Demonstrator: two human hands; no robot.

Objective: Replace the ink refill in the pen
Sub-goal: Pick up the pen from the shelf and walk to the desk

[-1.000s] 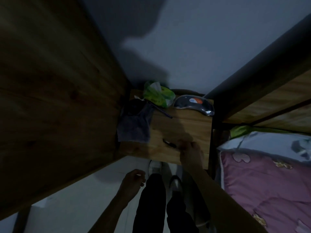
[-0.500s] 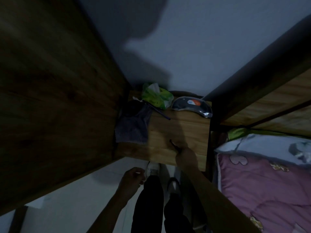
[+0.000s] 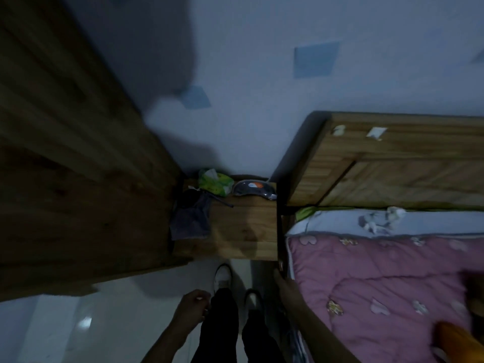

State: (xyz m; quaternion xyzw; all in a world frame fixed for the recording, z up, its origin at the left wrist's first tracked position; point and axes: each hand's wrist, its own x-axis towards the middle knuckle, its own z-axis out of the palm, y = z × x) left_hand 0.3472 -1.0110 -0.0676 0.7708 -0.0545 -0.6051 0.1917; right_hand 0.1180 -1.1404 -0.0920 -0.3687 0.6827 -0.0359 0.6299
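Note:
My right hand [image 3: 284, 282] is low beside the bed edge, just below the front right corner of the wooden nightstand [image 3: 246, 231]. Its fingers are curled round a small dark pen [image 3: 281, 263], whose tip sticks up above the hand; the image is dim and blurred. Beside my left thigh hangs my left hand [image 3: 192, 307], fingers loosely curled, with nothing visible in it. A second thin dark stick-like thing [image 3: 222, 201] lies at the back of the nightstand, by the cloth.
On the nightstand are a grey cloth [image 3: 192, 221], a green tissue pack [image 3: 214, 182] and a dark glossy case [image 3: 254, 188]. A wooden wardrobe [image 3: 78, 179] stands on the left. On the right is a bed with a pink quilt [image 3: 379, 284]. My shoes [image 3: 222, 277] are on the pale floor.
My right hand pinched the small dark pen at the nightstand's front edge and drew back toward the bed side with it. The view tilted up. The left hand stayed by my thigh.

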